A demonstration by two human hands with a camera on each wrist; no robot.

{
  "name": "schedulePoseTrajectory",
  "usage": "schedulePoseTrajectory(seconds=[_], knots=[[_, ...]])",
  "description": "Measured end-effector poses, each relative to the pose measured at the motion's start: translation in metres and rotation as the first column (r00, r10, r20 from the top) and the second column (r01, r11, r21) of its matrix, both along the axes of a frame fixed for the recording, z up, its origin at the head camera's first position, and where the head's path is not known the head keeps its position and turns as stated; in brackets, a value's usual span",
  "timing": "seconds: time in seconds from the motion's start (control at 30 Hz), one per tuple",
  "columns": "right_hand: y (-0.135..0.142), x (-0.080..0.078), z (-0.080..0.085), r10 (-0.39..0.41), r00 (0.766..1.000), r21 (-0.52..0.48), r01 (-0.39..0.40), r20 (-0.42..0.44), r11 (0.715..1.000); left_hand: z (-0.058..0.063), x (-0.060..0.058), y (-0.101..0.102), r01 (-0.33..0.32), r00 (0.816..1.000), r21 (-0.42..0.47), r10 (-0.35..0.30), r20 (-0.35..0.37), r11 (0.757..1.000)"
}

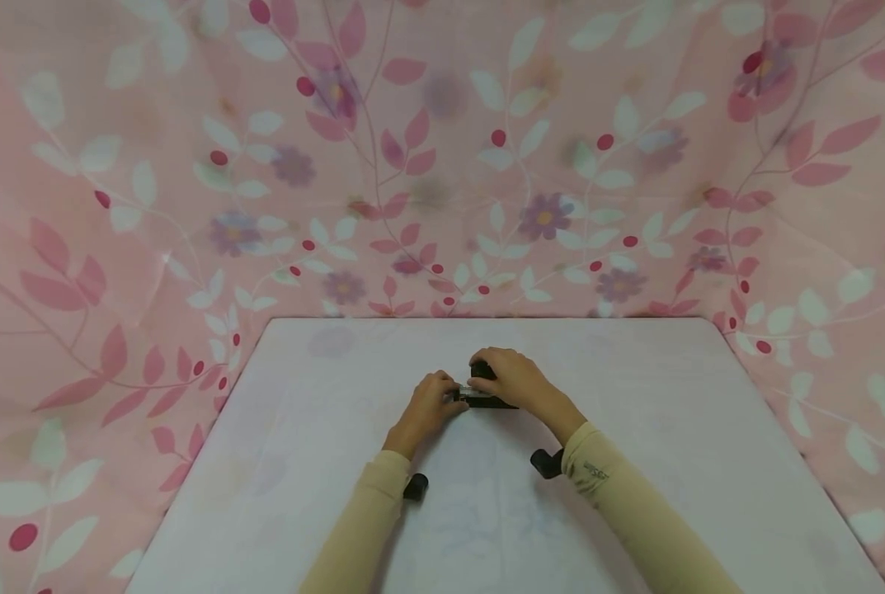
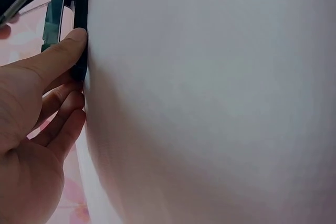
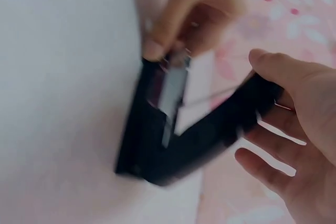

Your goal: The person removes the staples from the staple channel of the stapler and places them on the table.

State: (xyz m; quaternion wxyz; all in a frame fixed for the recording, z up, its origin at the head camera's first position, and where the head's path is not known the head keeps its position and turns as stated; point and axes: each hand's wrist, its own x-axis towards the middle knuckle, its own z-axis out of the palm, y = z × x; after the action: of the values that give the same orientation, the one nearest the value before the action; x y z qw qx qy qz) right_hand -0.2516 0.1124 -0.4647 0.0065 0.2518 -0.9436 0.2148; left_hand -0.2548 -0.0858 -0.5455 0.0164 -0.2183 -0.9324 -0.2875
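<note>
A black stapler [image 1: 492,403] stands on the white table with its top arm swung up from the base. In the right wrist view the stapler's top arm [image 3: 220,124] and base form a wide V, and a metal staple channel [image 3: 170,95] shows between them with a thin rod running to the arm. My left hand [image 1: 429,408] grips the free end of the base, its thumb [image 2: 73,45] against the side. My right hand [image 1: 520,381] holds the raised arm near its tip, thumb on one side and fingers on the other.
The white tabletop [image 1: 323,363] spreads around both hands. Behind it and at its sides hangs a pink floral cloth [image 1: 442,165]. A black wrist device [image 1: 416,487] shows beside the left sleeve, and another black device [image 1: 546,464] by the right sleeve.
</note>
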Motion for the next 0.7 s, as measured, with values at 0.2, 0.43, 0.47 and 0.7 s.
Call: schedulePoseTrajectory(seconds=[0.2, 0.43, 0.47, 0.7], knots=[[0.034, 0.005, 0.019, 0.035, 0.999, -0.114, -0.034, 0.010, 0.993, 0.002, 0.002, 0.000, -0.008, 1.000, 0.000, 0.008, 0.012, 1.000], [0.076, 0.009, 0.021, 0.019, 1.000, -0.192, -0.014, 0.025, 0.981, 0.002, 0.002, 0.000, -0.014, 0.999, 0.012, 0.013, 0.033, 1.000], [0.082, 0.010, 0.021, 0.017, 0.999, -0.204, -0.011, 0.030, 0.979, 0.002, 0.001, 0.000, -0.016, 0.999, 0.013, 0.016, 0.038, 1.000], [0.122, 0.016, 0.007, 0.001, 0.999, -0.264, 0.013, 0.052, 0.964, 0.002, 0.002, 0.002, -0.024, 0.997, 0.007, 0.024, 0.069, 1.000]])
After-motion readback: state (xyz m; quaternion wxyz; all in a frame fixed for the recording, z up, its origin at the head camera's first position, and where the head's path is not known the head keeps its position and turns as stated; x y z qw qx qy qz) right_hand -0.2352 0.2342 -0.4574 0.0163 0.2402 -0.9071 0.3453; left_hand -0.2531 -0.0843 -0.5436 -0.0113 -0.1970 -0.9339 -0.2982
